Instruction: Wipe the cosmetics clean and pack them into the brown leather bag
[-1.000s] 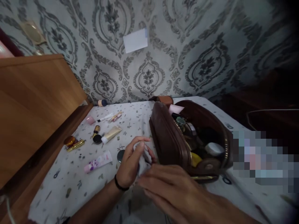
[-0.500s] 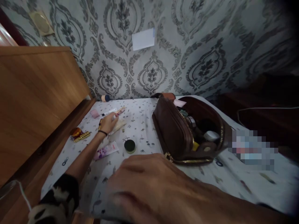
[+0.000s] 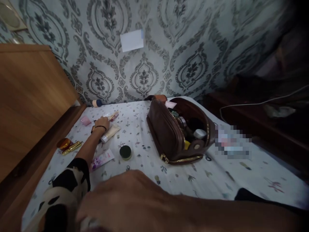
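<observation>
My left hand, a dark band at its wrist, is low over the cloth with its fingers bent down out of sight. It partly covers a white tube. Just right of it lies a beige tube. My right hand is blurred across the near foreground, fingers curled. Something pale shows below them, too unclear to name. Between the hands are a purple-and-white tube and a round dark green-lidded jar. The brown leather bag stands unzipped to the right, with jars and other small items inside.
Gold tubes and an amber jar lie at the left. Farther back are a pink item and a dark-capped bottle. A wooden cabinet borders the left side. A pixelated item lies right of the bag.
The view has swung right. My left hand has shifted off the beige tube, which now shows fully. My right hand has drawn nearer and lower in view.
</observation>
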Motion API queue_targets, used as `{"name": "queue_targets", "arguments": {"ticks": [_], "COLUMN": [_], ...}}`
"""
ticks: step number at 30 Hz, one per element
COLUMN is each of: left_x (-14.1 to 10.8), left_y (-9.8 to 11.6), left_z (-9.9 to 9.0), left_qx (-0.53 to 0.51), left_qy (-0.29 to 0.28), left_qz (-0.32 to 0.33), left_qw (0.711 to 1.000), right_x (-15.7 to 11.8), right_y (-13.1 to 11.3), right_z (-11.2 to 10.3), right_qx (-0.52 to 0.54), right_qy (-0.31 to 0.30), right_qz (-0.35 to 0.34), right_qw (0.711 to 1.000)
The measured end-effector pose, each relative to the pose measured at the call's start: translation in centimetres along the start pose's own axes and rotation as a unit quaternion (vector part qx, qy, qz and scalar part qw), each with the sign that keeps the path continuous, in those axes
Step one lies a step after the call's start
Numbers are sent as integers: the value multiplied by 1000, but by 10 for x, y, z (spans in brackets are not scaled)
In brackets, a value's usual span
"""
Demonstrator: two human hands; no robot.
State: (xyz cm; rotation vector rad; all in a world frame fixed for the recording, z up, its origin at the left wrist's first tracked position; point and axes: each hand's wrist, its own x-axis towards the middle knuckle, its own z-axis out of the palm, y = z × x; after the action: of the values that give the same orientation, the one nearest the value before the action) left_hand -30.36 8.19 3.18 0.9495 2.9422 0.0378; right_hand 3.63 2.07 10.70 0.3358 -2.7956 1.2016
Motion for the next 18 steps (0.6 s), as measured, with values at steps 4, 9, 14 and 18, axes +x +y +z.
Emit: {"name": "queue_targets", "arguments": {"ticks": [4,9,14,18], "left_x": [-8,-63,-156,-208], "left_y": [-11,-15,16,40], "left_z": [-15,-37,-13,22], "left_qx": [-10,-62,-171,-212], "left_qy": [5,47,70,118], "left_qz": [-5,55,240,339], "left_qw": [1000,995,953,909], "right_x": [9,-1,12,13], "right_y": [38,107,141,145], "right_z": [-51,-17,9,21], "right_qx": [49,281,449,476], "right_qy": [103,191,307,364], "right_qz": [75,196,195,163], "right_qw": [991,920,816,784]}}
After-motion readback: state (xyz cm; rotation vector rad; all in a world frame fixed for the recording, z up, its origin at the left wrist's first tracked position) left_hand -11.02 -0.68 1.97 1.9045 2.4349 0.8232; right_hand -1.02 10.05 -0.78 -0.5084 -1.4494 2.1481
